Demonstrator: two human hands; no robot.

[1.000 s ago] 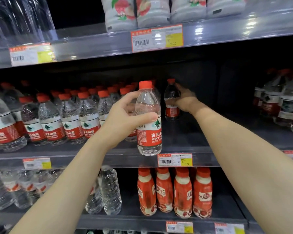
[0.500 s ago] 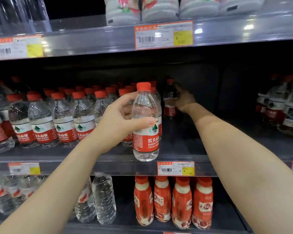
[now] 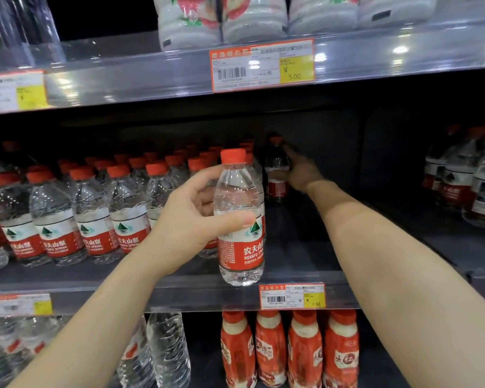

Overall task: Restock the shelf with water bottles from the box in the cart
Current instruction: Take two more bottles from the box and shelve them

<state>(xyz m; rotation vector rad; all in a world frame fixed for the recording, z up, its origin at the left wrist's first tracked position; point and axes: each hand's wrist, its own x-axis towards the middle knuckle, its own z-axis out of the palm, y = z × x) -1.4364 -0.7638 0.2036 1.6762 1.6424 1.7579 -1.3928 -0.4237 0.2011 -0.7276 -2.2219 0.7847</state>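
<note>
The left hand (image 3: 191, 217) holds a clear plastic water bottle with red cap and red label (image 3: 240, 219) upright at the front edge of the dark middle shelf (image 3: 305, 264), its fingers (image 3: 205, 175) curled round it. Deep in shadow, the right hand (image 3: 303, 175) grips a second red-capped water bottle (image 3: 276, 177) beside the stocked rows of bottles (image 3: 95, 214).

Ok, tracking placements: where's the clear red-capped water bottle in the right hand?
Head view: the water bottle is far back on the dark middle shelf, gripped by the right hand, right of the stocked bottle rows.
</note>
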